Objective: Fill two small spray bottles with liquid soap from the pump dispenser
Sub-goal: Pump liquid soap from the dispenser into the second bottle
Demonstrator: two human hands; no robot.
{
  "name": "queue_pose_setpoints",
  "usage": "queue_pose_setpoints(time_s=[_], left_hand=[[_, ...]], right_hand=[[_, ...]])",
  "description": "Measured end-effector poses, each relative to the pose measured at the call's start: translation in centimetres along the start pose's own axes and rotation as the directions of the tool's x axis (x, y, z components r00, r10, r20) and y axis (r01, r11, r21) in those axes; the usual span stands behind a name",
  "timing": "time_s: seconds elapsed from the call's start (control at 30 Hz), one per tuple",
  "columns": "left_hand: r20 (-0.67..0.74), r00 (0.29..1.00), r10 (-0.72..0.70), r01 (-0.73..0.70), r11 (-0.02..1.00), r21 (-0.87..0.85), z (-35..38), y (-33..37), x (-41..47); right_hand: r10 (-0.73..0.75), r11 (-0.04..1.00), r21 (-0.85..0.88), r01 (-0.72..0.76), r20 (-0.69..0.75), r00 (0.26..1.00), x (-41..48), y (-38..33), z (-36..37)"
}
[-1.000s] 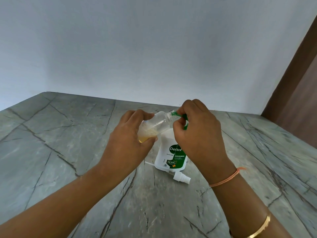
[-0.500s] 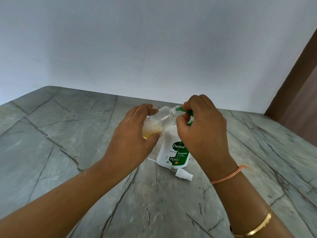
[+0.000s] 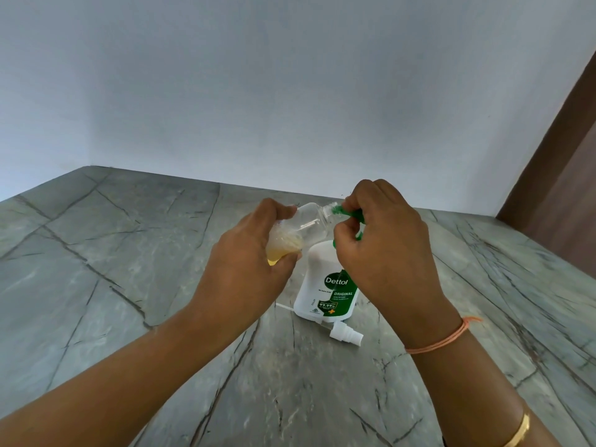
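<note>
My left hand (image 3: 245, 262) grips a small clear spray bottle (image 3: 303, 225), tilted with its open neck to the right and a little yellowish soap in its base. My right hand (image 3: 383, 250) is closed over the green pump head (image 3: 351, 215) of the white Dettol dispenser (image 3: 325, 285), which stands on the grey stone counter (image 3: 129, 285). The green spout meets the small bottle's neck. A white spray cap (image 3: 346, 333) with its thin tube lies on the counter just in front of the dispenser. I see no second small bottle.
A pale wall runs along the back of the counter. A brown wooden panel (image 3: 561, 175) stands at the far right. The counter surface is veined grey stone on all sides of the dispenser.
Both hands, the small bottle and the dispenser keep the same hold. The view has tilted up a little, so everything sits slightly lower and to the right in the frame.
</note>
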State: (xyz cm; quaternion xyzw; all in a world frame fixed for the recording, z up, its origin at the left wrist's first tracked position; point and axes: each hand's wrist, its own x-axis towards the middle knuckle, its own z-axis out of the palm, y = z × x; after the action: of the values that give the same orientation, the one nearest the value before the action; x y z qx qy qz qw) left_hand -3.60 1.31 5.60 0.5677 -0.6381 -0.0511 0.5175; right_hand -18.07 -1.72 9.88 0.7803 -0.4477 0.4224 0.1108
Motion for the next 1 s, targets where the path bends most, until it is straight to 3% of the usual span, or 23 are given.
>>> queue_pose_setpoints(time_s=[0.3,0.73,1.0], left_hand=[[0.015,1.0,-0.004,0.004,1.0,0.008,0.0,-0.3,0.0],[-0.016,1.0,-0.007,0.007,1.0,-0.026,0.0,-0.1,0.0],[-0.001,0.999,0.035,-0.035,0.998,-0.057,0.4,-0.7,-0.2]], right_hand=[[0.029,1.0,-0.003,-0.03,-0.056,0.998,-0.2,-0.3,0.9],[0.004,0.999,0.049,-0.004,0.007,1.0,0.1,0.2,0.1],[0.012,1.0,0.029,-0.007,-0.169,0.986,-0.5,-0.2,1.1]])
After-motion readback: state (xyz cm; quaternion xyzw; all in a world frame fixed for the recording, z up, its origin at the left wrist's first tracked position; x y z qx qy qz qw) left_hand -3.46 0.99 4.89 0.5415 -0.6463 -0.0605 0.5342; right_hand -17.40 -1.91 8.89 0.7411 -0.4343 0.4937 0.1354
